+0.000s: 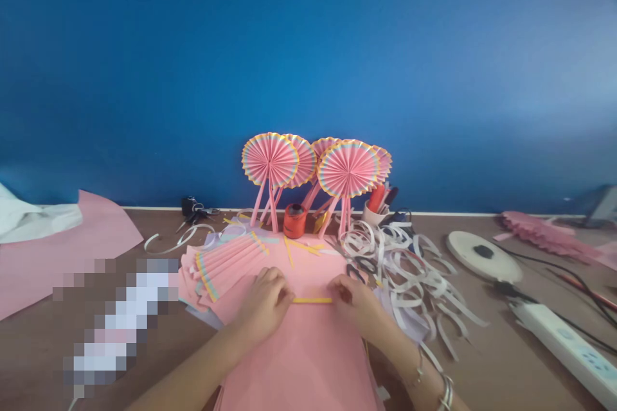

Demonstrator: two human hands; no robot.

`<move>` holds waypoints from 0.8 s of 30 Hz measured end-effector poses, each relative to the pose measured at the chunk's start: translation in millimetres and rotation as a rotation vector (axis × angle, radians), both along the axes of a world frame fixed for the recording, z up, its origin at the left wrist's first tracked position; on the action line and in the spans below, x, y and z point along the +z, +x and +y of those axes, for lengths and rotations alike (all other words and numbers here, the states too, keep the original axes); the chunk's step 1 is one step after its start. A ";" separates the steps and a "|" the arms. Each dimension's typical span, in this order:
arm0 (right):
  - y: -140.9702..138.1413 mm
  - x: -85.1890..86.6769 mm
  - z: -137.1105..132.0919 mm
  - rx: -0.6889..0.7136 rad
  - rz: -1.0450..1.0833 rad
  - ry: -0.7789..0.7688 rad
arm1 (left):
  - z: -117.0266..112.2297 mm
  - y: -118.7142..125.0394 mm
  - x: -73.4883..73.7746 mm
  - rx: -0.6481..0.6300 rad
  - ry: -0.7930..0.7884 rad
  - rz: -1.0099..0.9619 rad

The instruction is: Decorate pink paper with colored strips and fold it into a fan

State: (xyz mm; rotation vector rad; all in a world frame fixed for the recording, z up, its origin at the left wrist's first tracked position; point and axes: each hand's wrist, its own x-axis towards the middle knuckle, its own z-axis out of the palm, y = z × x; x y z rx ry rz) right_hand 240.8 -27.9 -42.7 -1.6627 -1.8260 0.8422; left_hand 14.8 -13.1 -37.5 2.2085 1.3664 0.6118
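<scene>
Between my two hands a thin yellow strip lies level across pink paper sheets. My left hand pinches its left end with fingers closed. At the right end, my right hand pinches it the same way. Whether the strip is loose or stuck to the paper I cannot tell. Pleated pink paper with yellow and blue edging lies beyond my left hand. Black-handled scissors rest just past my right hand, partly under curled strips.
Several round pleated pink fans stand at the back by a red jar. White curled strips are heaped at the right, near a white disc and a power strip. Keys lie by the blue wall.
</scene>
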 end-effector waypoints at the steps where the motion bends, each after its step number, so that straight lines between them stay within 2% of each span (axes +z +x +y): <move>1: -0.4 3.8 -0.8 0.003 -0.041 -0.001 | -0.1 0.0 0.0 0.001 -0.001 -0.009; 3: -1.7 11.5 -3.1 0.007 -0.139 0.070 | -1.0 0.5 2.4 -0.004 -0.001 -0.024; 6: -6.4 20.6 -7.9 -0.010 -0.263 0.328 | -3.9 2.2 10.2 -0.024 0.021 -0.039; 9: -14.6 24.9 -12.6 0.032 -0.267 0.476 | -7.5 4.8 17.2 -0.071 0.089 -0.068; 12: -22.6 26.6 -15.3 0.154 -0.191 0.460 | -11.6 6.7 20.5 -0.110 0.151 -0.110; 15: -26.5 28.7 -15.8 0.212 -0.086 0.398 | -15.1 7.2 22.5 -0.108 0.180 -0.141; 20: -27.4 30.9 -15.7 0.176 0.020 0.286 | -17.9 7.4 25.5 -0.096 0.196 -0.198; 24: -29.0 28.2 -14.6 0.173 0.074 0.245 | -17.5 8.2 22.3 -0.073 0.187 -0.240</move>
